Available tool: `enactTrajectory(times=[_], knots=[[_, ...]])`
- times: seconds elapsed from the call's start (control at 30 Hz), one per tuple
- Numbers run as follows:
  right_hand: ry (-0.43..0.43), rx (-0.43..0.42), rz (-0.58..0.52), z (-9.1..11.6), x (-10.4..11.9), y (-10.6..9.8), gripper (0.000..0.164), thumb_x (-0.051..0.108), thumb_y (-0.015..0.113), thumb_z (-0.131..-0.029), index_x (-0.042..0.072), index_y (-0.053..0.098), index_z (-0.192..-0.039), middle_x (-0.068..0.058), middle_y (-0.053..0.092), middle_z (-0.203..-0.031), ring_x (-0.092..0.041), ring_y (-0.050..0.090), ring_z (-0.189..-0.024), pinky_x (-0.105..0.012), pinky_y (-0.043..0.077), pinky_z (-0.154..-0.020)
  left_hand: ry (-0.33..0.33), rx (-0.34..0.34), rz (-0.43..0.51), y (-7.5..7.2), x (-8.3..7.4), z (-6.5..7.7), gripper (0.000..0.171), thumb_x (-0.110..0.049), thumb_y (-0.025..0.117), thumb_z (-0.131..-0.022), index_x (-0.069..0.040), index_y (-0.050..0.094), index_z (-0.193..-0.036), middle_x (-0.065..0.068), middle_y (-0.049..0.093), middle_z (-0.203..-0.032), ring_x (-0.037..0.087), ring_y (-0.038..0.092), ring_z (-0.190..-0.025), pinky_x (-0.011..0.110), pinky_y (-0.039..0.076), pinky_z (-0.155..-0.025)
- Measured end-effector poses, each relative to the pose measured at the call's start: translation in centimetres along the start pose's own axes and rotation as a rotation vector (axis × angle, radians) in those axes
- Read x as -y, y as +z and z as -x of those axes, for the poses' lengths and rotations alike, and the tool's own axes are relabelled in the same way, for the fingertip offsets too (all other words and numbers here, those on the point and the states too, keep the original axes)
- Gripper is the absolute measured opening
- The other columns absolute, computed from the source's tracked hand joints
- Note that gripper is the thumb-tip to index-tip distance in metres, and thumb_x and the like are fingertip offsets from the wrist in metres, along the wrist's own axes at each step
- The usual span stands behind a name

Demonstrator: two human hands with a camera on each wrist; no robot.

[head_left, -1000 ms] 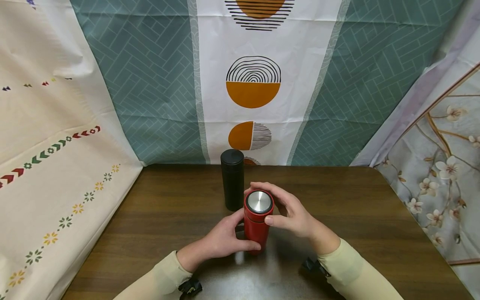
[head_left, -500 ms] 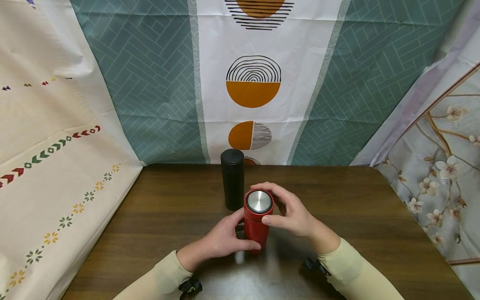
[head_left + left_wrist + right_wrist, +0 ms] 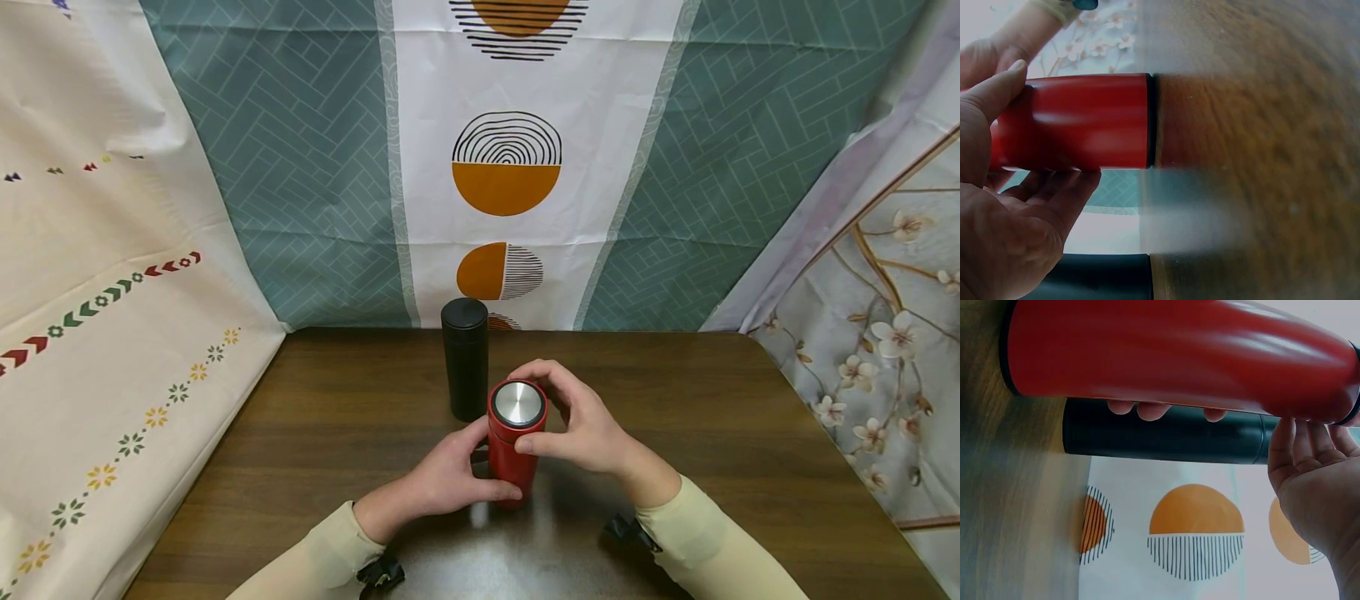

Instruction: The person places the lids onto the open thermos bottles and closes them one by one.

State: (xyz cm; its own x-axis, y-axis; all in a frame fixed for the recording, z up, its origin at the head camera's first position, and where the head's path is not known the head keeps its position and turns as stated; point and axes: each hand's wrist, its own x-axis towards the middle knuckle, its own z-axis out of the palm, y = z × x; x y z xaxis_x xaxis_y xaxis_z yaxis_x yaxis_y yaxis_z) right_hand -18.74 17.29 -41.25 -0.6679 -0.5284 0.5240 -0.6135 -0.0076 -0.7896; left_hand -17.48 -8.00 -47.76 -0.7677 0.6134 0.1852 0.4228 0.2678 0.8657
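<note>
Flask (image 3: 512, 465), red, upright between fingers (image 3: 1079, 195), seemingly on tabletop (image 3: 337, 417)

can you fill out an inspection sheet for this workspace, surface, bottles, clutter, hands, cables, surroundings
Surface: brown wood-grain table, glare toward the near side
Job's things: red cylindrical bottle with a silver-topped lid, upright
Clutter: black cylindrical bottle, upright, behind the red one and slightly left
Hands: left hand grips the red bottle's lower body; right hand holds it near the top
Cables: nothing seen
Surroundings: teal-and-white printed cloth behind, cream patterned cloth left, pale floral cloth right
</note>
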Motion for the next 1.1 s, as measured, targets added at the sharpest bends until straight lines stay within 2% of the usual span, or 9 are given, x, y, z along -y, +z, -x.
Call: enactTrajectory(times=[0.3, 0.7, 0.8, 0.93, 1.0, 1.1], knots=[[-0.014, -0.035, 0.026, -0.07, -0.09, 0.24, 0.071, 0.003, 0.095, -0.08, 0.01, 0.058, -0.141, -0.009, 0.067, -0.131, -0.028, 0.066, -0.118, -0.037, 0.057, -0.104, 0.004, -0.008, 0.001, 0.07, -0.08, -0.04, 0.075, -0.035, 0.097, -0.089, -0.034, 0.058, -0.152, -0.015, 0.069, -0.142, 0.014, 0.064, -0.136, 0.047, 0.052, -0.118], [-0.003, -0.066, 0.055, 0.08, -0.08, 0.63, 0.075, 0.004, 0.099, -0.077, 0.01, 0.055, -0.138, -0.008, 0.064, -0.133, -0.028, 0.065, -0.118, -0.038, 0.057, -0.1, 0.017, 0.002, 0.0, 0.0, -0.01, -0.04, 0.076, -0.033, 0.097, -0.09, -0.033, 0.056, -0.154, -0.013, 0.068, -0.145, 0.015, 0.063, -0.137, 0.049, 0.051, -0.118], [-0.003, -0.05, 0.047, 0.12, -0.17, 0.52, 0.077, 0.015, 0.1, -0.082, 0.01, 0.054, -0.144, -0.008, 0.065, -0.134, -0.027, 0.065, -0.119, -0.037, 0.057, -0.102, 0.019, 0.001, -0.001, -0.01, -0.08, -0.03, 0.076, -0.033, 0.097, -0.09, -0.032, 0.056, -0.154, -0.013, 0.068, -0.146, 0.015, 0.063, -0.137, 0.048, 0.051, -0.118], [-0.024, 0.007, 0.003, 0.07, -0.34, 0.31, 0.079, 0.029, 0.092, -0.093, 0.007, 0.05, -0.156, -0.009, 0.065, -0.142, -0.029, 0.063, -0.13, -0.038, 0.051, -0.114, 0.011, 0.001, 0.001, -0.02, -0.1, -0.02, 0.077, -0.033, 0.097, -0.09, -0.033, 0.056, -0.155, -0.014, 0.067, -0.145, 0.015, 0.063, -0.137, 0.048, 0.052, -0.118], [-0.05, 0.045, -0.036, -0.01, -0.46, 0.2, 0.077, 0.029, 0.086, -0.099, 0.005, 0.047, -0.161, -0.013, 0.064, -0.147, -0.031, 0.061, -0.137, -0.039, 0.046, -0.121, 0.005, 0.002, 0.002, -0.02, -0.08, -0.01, 0.076, -0.034, 0.096, -0.09, -0.033, 0.055, -0.155, -0.014, 0.068, -0.144, 0.014, 0.063, -0.137, 0.048, 0.052, -0.118], [-0.094, 0.096, -0.095, -0.13, -0.61, 0.09, 0.072, 0.021, 0.077, -0.104, 0.0, 0.043, -0.164, -0.02, 0.062, -0.152, -0.032, 0.06, -0.14, -0.039, 0.044, -0.123, -0.003, 0.001, 0.006, 0.0, -0.05, -0.01, 0.075, -0.035, 0.096, -0.09, -0.033, 0.056, -0.154, -0.014, 0.068, -0.143, 0.015, 0.063, -0.136, 0.048, 0.052, -0.118]])
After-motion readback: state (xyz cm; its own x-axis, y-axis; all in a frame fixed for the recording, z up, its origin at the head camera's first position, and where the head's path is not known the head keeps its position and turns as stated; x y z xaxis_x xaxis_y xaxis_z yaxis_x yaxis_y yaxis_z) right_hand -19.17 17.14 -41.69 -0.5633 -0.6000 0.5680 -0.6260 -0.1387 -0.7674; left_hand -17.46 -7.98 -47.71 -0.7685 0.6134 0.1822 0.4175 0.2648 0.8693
